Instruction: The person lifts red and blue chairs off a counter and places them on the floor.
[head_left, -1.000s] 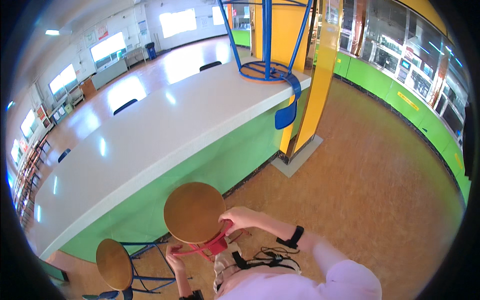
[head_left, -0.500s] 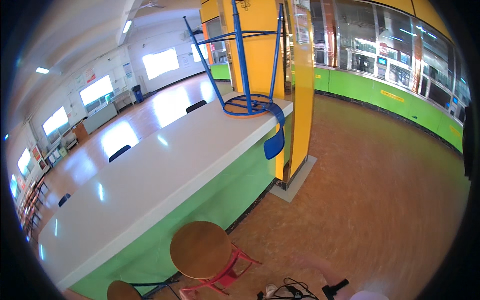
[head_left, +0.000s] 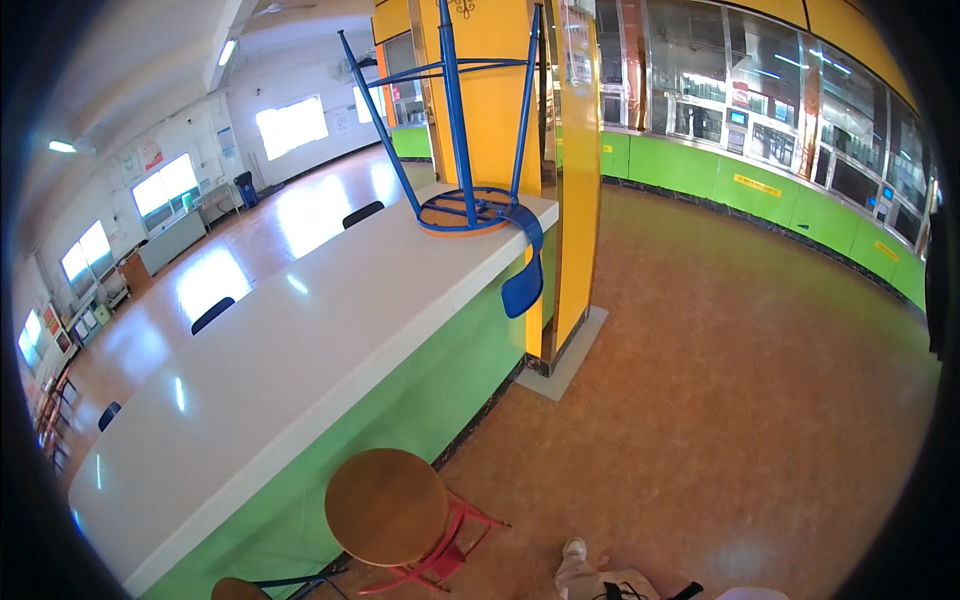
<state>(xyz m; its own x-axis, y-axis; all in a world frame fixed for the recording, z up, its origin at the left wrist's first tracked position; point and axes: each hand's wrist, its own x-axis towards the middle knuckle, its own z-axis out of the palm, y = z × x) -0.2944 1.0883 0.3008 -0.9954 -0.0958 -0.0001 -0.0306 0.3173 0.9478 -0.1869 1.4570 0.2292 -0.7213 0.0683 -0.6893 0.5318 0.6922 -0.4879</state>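
Observation:
A bar stool with blue legs [head_left: 455,120] stands upside down on the long white counter [head_left: 330,290], its round seat resting on the top. The stool's curved blue backrest [head_left: 522,285] hangs over the counter's near edge. On the floor in front is a red-framed stool with a round brown seat [head_left: 387,507]. Part of my right hand [head_left: 640,577] shows at the lower edge, near my leg and shoe [head_left: 573,549], with a black strap behind it. Its fingers are too unclear to read, and nothing held can be made out. My left hand is outside the view.
Another brown-seated stool [head_left: 238,589] is cut off at the lower left. A yellow pillar [head_left: 577,220] stands at the counter's far end. Dark chair backs [head_left: 212,315] show beyond the counter. Brown floor [head_left: 690,400] stretches right toward green-panelled serving windows [head_left: 675,165].
The whole scene has shifted slightly left as my head turned right. My right forearm, blurred before, is now lower, and my shoe shows more fully. The stools have kept their places.

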